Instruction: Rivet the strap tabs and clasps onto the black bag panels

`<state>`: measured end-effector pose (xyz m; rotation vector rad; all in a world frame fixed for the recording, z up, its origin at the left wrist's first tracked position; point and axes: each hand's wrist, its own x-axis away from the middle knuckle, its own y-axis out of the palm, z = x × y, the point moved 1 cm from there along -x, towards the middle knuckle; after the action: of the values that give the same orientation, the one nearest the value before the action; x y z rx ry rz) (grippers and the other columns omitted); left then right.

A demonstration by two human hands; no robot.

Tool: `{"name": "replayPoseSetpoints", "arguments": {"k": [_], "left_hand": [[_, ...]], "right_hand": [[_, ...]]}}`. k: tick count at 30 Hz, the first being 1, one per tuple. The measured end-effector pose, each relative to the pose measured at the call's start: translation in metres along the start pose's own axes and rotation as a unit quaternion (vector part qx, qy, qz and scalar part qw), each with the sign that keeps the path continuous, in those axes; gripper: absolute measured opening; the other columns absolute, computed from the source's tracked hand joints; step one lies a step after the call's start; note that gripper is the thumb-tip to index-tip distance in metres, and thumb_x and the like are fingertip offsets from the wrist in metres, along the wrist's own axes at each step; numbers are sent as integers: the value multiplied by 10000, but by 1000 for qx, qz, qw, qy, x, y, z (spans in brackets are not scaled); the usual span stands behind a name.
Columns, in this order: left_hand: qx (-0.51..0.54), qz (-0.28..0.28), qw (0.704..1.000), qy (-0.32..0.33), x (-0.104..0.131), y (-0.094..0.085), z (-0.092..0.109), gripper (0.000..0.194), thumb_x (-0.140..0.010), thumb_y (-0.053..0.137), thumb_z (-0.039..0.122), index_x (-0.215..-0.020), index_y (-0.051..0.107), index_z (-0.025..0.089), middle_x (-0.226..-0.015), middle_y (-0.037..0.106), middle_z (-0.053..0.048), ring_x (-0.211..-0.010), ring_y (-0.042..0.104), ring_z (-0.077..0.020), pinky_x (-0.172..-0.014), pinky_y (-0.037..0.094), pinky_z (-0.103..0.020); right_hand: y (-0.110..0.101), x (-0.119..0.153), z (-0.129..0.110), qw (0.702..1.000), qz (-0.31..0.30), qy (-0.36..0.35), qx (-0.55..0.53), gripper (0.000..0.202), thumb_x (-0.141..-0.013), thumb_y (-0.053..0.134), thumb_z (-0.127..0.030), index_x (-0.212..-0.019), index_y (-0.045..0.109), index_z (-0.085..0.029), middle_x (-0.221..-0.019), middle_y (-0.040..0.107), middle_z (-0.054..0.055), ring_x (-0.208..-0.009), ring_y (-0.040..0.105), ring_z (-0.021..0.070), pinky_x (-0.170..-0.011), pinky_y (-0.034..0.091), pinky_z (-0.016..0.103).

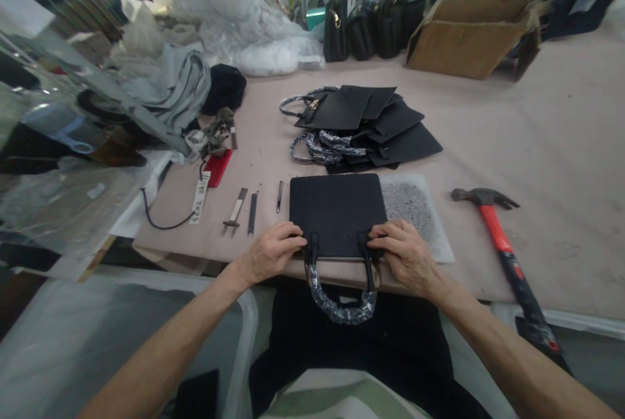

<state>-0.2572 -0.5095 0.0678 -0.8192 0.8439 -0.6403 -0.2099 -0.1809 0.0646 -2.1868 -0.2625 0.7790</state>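
Note:
A black bag panel (336, 211) lies flat at the table's front edge, partly over a speckled pale slab (413, 211). Its handle (339, 311), wrapped in clear plastic, hangs over the edge towards me. My left hand (273, 250) pinches the panel's left side by one handle tab. On the opposite side, my right hand (403, 253) is closed on the panel's edge beside the other tab. Left of the panel lie a thin metal punch (280, 196), a dark flat strip tool (252, 213) and a pronged tool (236, 212). A claw hammer (502, 243) with a red and black grip rests at the right.
Behind the panel is a pile of black bag panels (371, 120) with wrapped handles. Farther back stand several black bags (336, 25) and a cardboard box (469, 35). Clear plastic bags (234, 15), grey cloth (170, 84) and a red tag (218, 168) lie to the left.

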Motion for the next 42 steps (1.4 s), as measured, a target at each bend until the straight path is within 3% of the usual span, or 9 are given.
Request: {"name": "replayPoseSetpoints", "arguments": {"k": [6, 10, 18, 25, 29, 31, 34, 38, 42], "left_hand": [[20, 66, 996, -50, 8, 21, 16, 357, -940, 501, 55, -1256, 609, 182, -1295, 614, -142, -1278, 547, -273, -1103, 492, -549], [16, 73, 995, -62, 5, 32, 21, 456, -937, 454, 21, -1360, 552, 160, -1422, 557, -177, -1428, 445, -303, -1148, 462, -556], [25, 90, 994, -62, -1, 52, 25, 547, -952, 405, 2, -1472, 451, 167, -1505, 484, -192, -1507, 329, -306, -1171, 441, -566], [63, 141, 979, -130, -6, 34, 28, 390, -977, 443, 101, -1336, 578, 176, -1413, 586, -150, -1381, 515, -258, -1145, 480, -481], [-55, 200, 934, -291, -26, 6, -4, 232, -974, 493, 168, -1107, 683, 170, -1099, 721, -112, -1070, 681, -219, -993, 549, -365], [-113, 167, 887, -415, -37, -10, -31, 181, -953, 546, 199, -1024, 708, 162, -1007, 737, -105, -965, 697, -222, -917, 550, -336], [-139, 57, 826, -544, -52, -30, -68, 208, -899, 652, 316, -986, 734, 145, -983, 754, -130, -961, 705, -255, -865, 530, -322], [-103, -83, 801, -584, -72, -38, -91, 303, -805, 736, 453, -777, 759, 153, -807, 751, -135, -872, 721, -275, -763, 514, -307], [-87, -120, 797, -586, -87, -33, -97, 235, -771, 744, 363, -703, 751, 138, -631, 702, -110, -699, 709, -238, -669, 504, -287]], "right_hand": [[-4, -2, -2, 999, -17, 24, -34, 231, -976, 476, -217, -1066, 688, -203, -1152, 689, 82, -1063, 595, 246, -890, 440, 439], [1, -1, -5, 999, 2, 34, 32, 271, -947, 604, -377, -1118, 668, -177, -1219, 653, 127, -1146, 563, 310, -970, 424, 512], [4, -4, -6, 997, 23, 39, 59, 263, -930, 584, -321, -1139, 643, -173, -1235, 631, 139, -1198, 541, 324, -1013, 428, 537], [4, -3, -1, 997, 23, 32, 68, 270, -928, 585, -326, -1149, 637, -178, -1244, 637, 134, -1200, 548, 324, -1003, 440, 530], [6, -3, 4, 997, 34, 17, 72, 268, -927, 603, -356, -1138, 646, -198, -1232, 645, 120, -1173, 567, 320, -974, 458, 514], [7, -4, 7, 996, 43, 13, 74, 262, -927, 607, -372, -1132, 649, -214, -1228, 647, 111, -1162, 573, 318, -963, 460, 512], [8, -4, 9, 996, 52, 11, 76, 263, -925, 609, -390, -1123, 650, -223, -1227, 650, 107, -1158, 575, 328, -952, 461, 522], [9, -5, 7, 995, 53, 17, 77, 238, -926, 607, -389, -1098, 651, -230, -1206, 659, 106, -1138, 586, 332, -933, 467, 532], [9, -6, 6, 996, 52, 22, 75, 228, -936, 590, -393, -1091, 650, -237, -1200, 661, 104, -1130, 593, 332, -931, 466, 534]]}}
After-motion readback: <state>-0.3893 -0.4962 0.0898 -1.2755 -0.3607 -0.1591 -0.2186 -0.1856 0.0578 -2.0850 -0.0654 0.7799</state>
